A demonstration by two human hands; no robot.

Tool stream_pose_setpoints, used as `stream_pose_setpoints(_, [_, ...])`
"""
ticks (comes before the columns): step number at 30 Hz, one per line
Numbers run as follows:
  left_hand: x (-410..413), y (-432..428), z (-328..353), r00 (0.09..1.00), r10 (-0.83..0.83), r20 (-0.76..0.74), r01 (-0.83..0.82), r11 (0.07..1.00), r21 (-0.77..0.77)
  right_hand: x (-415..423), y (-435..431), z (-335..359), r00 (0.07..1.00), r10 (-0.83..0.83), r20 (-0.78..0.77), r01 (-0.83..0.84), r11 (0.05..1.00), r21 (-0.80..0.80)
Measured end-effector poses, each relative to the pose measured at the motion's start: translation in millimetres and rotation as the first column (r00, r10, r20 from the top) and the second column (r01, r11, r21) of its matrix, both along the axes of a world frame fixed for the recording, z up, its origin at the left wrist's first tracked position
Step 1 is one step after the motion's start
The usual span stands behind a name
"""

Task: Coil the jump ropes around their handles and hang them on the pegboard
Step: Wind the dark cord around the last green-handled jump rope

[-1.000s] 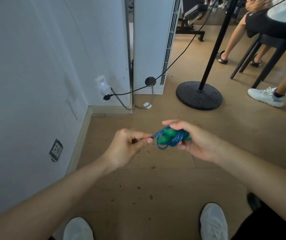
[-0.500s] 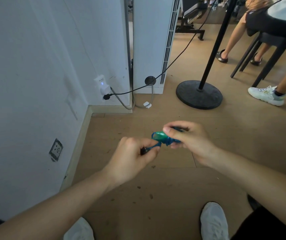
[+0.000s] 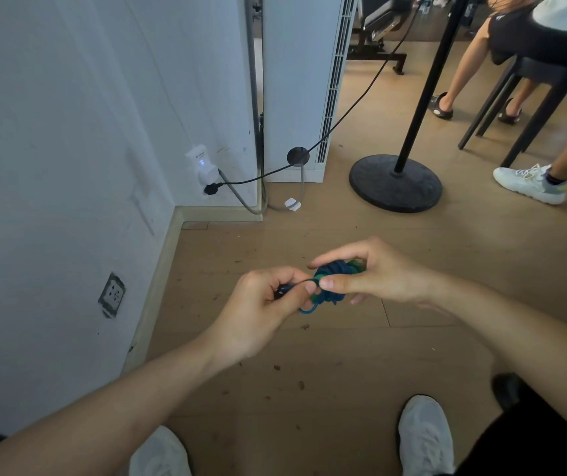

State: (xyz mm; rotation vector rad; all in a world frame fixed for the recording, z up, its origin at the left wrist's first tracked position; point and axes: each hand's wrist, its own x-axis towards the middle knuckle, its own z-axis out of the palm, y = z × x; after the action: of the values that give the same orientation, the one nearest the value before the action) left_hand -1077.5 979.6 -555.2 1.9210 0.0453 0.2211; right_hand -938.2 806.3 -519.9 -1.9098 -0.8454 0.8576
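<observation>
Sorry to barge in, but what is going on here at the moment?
A person standing on a wooden floor is coiling a blue jump rope. The right hand grips the bundle wound around the green handles, and the left hand pinches the rope's loose end beside it. No pegboard is in view.
</observation>
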Motion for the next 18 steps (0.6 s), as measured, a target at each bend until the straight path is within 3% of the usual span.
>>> stream_pose_setpoints(3, [0, 0, -1, 0.998, 0.050, 0.035, -0.051, 0.998, 0.035, 0, 0, 0, 0.999, -0.012, 0.050, 0.012, 1.000, -0.011])
stream_pose_setpoints(6, [0, 3, 5, 0.980, 0.165, 0.109, -0.171, 0.984, 0.046, 2, 2, -5, 0.989, -0.124, 0.085, 0.119, 0.991, 0.060])
stream_pose_setpoints(9, [4, 5, 15, 0.954, 0.276, 0.116, -0.259, 0.955, -0.143, 1, 5, -10, 0.956, -0.279, -0.089, 0.289, 0.946, 0.145])
stream_pose_setpoints(12, [7, 5, 23, 0.949, 0.308, 0.074, -0.268, 0.906, -0.329, -5, 8, -14, 0.914, -0.329, -0.239, 0.372, 0.914, 0.165])
stream_pose_setpoints(18, [10, 8, 30, 0.980, 0.182, -0.084, -0.197, 0.804, -0.561, -17, 15, -18, 0.893, -0.335, -0.299, 0.389, 0.911, 0.140])
